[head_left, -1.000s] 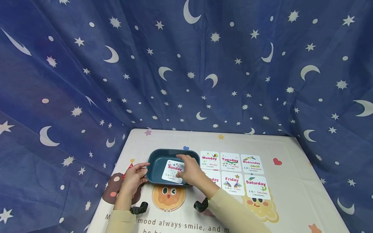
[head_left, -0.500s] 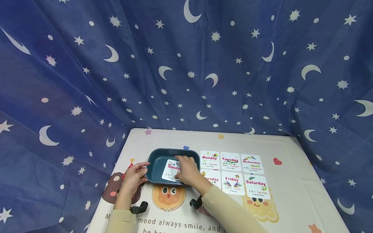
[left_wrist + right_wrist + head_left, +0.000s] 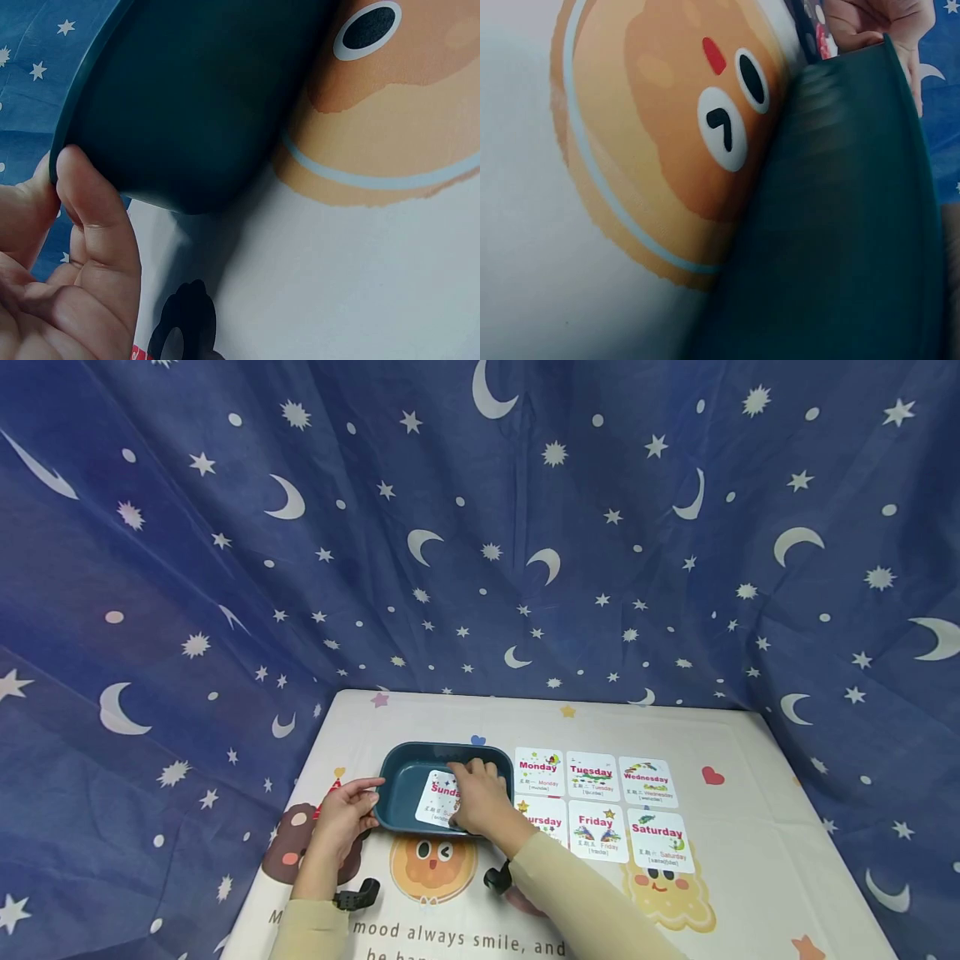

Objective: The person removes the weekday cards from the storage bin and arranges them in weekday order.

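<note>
A dark teal rectangular tray (image 3: 401,785) sits on the left part of the table. My left hand (image 3: 343,818) pinches its left end; in the left wrist view the thumb (image 3: 79,169) lies against the outer wall near the rim. Inside the tray lies a white card (image 3: 432,810) printed "Sunday". My right hand (image 3: 482,797) reaches over the tray's right end with its fingers bent over the card's right half, index finger near the far edge, thumb near the close edge. The fingertips are partly hidden, so I cannot tell whether they grip it.
Right of the tray lie cards in two rows: Monday (image 3: 538,772), Tuesday (image 3: 593,777) and Wednesday (image 3: 648,782) behind, Thursday (image 3: 546,818), Friday (image 3: 597,832) and Saturday (image 3: 662,841) in front. The printed cloth (image 3: 450,893) covers the table. A blue star-patterned curtain (image 3: 480,568) hangs behind.
My right hand has shifted slightly left and its fingers have drawn in over the Sunday card, covering more of it. The tray, left hand and other cards stay in place.
</note>
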The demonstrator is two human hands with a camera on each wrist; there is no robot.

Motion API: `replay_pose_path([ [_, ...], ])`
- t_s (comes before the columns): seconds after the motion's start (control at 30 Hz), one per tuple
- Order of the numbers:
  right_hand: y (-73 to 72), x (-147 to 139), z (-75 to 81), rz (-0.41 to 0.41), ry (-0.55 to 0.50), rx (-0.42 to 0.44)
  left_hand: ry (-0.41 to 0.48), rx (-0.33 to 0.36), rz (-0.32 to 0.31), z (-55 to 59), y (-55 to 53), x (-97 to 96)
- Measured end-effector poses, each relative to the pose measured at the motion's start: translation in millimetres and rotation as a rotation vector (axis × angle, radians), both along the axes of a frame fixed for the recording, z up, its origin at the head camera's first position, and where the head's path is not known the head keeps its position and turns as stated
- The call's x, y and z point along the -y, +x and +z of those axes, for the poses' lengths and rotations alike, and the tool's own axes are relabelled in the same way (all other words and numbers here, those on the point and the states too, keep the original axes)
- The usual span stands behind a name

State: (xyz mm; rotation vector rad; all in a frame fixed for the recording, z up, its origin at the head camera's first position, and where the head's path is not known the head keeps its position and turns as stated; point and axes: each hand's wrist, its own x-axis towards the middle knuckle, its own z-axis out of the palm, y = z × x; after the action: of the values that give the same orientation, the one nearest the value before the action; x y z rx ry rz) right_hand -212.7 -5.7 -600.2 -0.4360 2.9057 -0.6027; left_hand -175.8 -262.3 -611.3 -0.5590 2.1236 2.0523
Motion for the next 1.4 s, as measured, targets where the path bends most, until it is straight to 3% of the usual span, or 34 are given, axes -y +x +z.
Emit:
replay_pose_path([
  [0.27,-2.8,2.3,-5.7,0.007,0.069,0.007,-0.013,0.01,0.005,-0.9,-1.8,1.3],
  [0.77,-4.1,1.4,-9.4,-0.012,0.055,-0.012,-0.008,0.015,0.003,-1.8,-1.3,-0.3],
  [1.03,-3.2,0.7,-7.1,-0.009,0.025,-0.042,-0.002,0.013,0.001,-2.0,-1.6,0.0],
  [1.4,-5.2,-1.1,-3.7,-0.023,-0.081,-0.011,0.011,0.01,-0.003,-1.0,-0.9,-0.1],
])
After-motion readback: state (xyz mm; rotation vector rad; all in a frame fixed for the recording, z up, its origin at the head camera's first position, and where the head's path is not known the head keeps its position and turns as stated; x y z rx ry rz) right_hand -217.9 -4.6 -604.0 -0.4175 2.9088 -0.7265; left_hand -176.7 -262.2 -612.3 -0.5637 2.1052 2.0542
